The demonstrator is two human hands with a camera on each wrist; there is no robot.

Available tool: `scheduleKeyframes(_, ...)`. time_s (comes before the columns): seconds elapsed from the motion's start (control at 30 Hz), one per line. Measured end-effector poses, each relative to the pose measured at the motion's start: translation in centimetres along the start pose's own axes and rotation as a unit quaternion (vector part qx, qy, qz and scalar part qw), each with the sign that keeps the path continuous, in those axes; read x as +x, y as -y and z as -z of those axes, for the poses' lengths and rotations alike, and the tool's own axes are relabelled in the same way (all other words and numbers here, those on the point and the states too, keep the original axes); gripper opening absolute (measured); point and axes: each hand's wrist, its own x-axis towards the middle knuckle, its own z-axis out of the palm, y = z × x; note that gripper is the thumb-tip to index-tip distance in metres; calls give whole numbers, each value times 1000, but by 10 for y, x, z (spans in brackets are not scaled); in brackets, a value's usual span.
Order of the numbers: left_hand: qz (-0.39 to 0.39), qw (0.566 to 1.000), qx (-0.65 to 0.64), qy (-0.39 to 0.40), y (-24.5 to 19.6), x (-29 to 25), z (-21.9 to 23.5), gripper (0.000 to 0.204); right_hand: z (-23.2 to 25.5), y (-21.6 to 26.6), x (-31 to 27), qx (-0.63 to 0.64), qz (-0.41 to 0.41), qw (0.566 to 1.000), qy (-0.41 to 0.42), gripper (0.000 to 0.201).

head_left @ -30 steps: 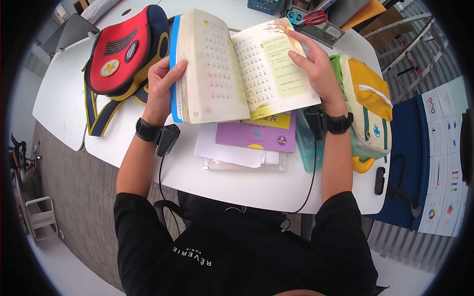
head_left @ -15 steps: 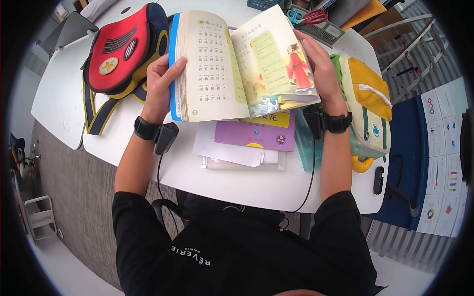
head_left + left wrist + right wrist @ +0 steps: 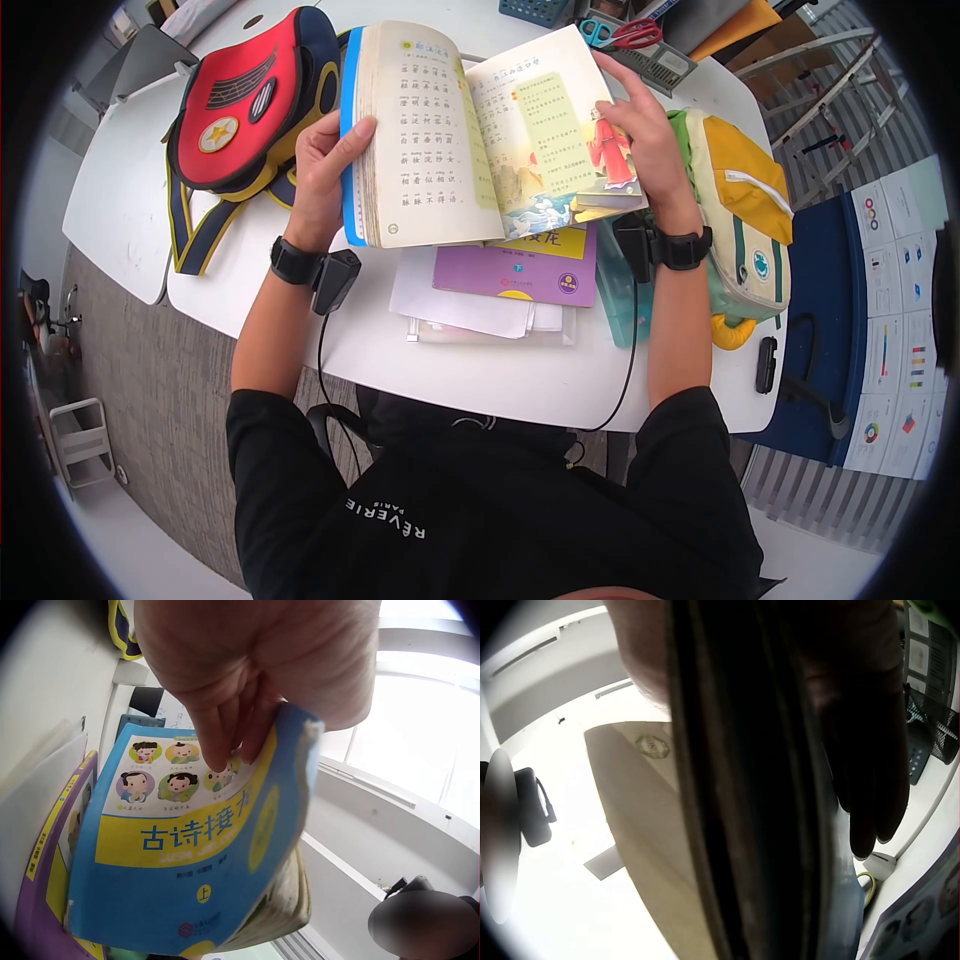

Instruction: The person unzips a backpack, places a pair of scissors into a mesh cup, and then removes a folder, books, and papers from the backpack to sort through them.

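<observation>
An open poetry book (image 3: 420,150) with a blue cover is held up over the table. My left hand (image 3: 322,185) grips its left side, thumb on the page edge and fingers behind; the left wrist view shows those fingers against the blue cover (image 3: 172,892), which bends near them. At the right side, my right hand (image 3: 650,145) holds the pages, its thumb by a picture of a red-robed figure. Dark page edges (image 3: 742,787) fill the right wrist view between the palm and fingers. Beneath lies a purple book (image 3: 510,275), partly hidden by the open one.
A red and navy bag (image 3: 240,110) sits to the left, a yellow and cream bag (image 3: 745,210) to the right. Scissors (image 3: 625,35) lie on a grey tray behind. Papers (image 3: 460,305), a teal case (image 3: 625,300) and a black object (image 3: 766,365) are on the table.
Right-hand pages have turned, from a page with pink blossom to one with the red-robed figure. The left page now lies flatter. My right fingers shifted along the page edge; my left hand stayed put.
</observation>
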Motion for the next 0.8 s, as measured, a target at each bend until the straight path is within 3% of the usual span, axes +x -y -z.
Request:
scheduleKeyframes(0.27,0,1000,-7,-4,0,0,-2,28,1,0,1,-40,9,999,7,67)
scheduleKeyframes(0.57,20,999,-21,-18,5,8,8,28,3,-30,0,-41,1,999,9,59)
scheduleKeyframes(0.63,44,998,-34,-18,4,10,12,29,-7,-28,-17,-20,-27,999,1,57)
scheduleKeyframes(0.67,58,998,-35,-18,-1,8,11,29,-9,-21,-29,51,-108,993,13,56)
scheduleKeyframes(0.8,72,993,-85,32,-5,6,11,30,-15,-31,-65,41,-111,993,8,59)
